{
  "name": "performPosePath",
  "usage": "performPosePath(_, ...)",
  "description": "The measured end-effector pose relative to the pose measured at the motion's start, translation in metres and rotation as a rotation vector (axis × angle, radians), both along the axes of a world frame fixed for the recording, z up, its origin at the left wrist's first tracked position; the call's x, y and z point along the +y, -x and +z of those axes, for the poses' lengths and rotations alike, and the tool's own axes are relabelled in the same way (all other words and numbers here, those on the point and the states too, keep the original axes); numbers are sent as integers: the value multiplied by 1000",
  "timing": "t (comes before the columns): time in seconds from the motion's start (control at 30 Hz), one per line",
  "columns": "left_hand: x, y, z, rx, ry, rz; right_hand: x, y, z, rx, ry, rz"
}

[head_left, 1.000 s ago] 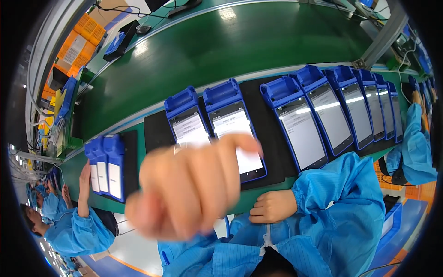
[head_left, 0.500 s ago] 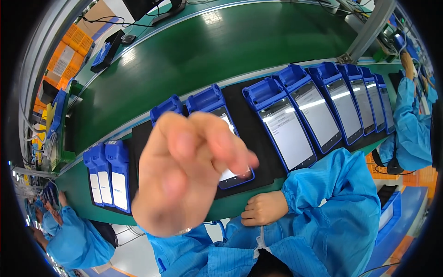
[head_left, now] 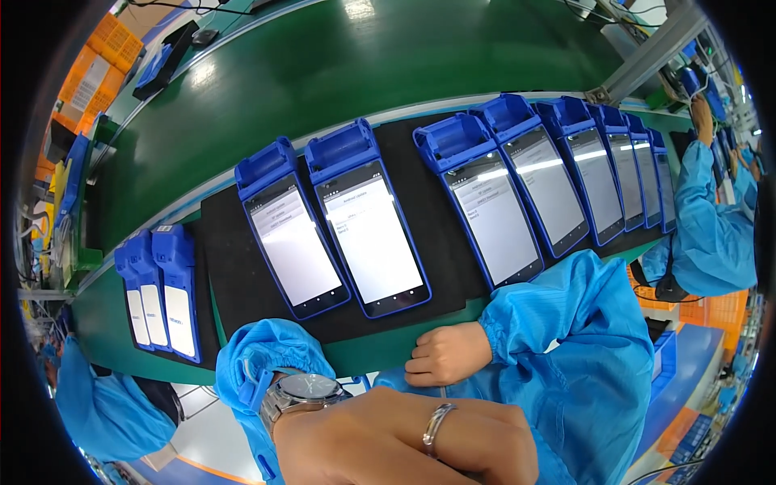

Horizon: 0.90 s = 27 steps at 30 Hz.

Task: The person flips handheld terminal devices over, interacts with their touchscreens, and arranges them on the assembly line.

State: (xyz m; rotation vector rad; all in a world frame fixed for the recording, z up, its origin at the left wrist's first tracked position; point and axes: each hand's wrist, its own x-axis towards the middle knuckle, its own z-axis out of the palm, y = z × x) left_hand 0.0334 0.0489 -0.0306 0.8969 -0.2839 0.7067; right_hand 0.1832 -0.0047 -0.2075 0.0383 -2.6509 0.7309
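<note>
My left hand (head_left: 404, 440), with a metal watch (head_left: 309, 386) at the wrist and a ring, is raised close before me at the bottom, its back showing. Its fingertips are hidden. My right hand (head_left: 449, 353) rests closed in a fist near the table's front edge, with nothing visible in it. Beyond the hands, two blue-cased handheld terminals, a left one (head_left: 295, 246) and a brighter one (head_left: 372, 246), lie face up with lit screens on a black mat (head_left: 234, 279). Neither hand touches them.
To the right, several similar terminals (head_left: 497, 222) lie in an overlapping row. Three blue devices with white panels (head_left: 176, 311) sit at the left. A metal rail (head_left: 174, 204) crosses the green table behind the mat. Other people in blue coats (head_left: 109, 404) are at both sides.
My left hand has dropped from in front of the two terminals to the bottom of the view and turned its back upward, uncovering them. The view has shifted slightly; my right hand stays resting.
</note>
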Motion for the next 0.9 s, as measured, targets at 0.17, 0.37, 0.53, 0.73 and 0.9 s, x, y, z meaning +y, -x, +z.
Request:
performPosePath(0.17,4,5,-3,52,-137,-21,1,1,2,15,7,-1)
performPosePath(0.37,-2,6,-8,-56,-106,123,6,-4,7,-68,102,77)
performPosePath(0.53,-25,27,-14,284,68,653,2,2,7,-11,39,42)
performPosePath(0.73,-47,75,-29,332,181,880,0,-2,8,-63,-100,8)
performPosePath(0.9,-82,94,-37,407,105,1040,-2,-1,9,-112,-63,40)
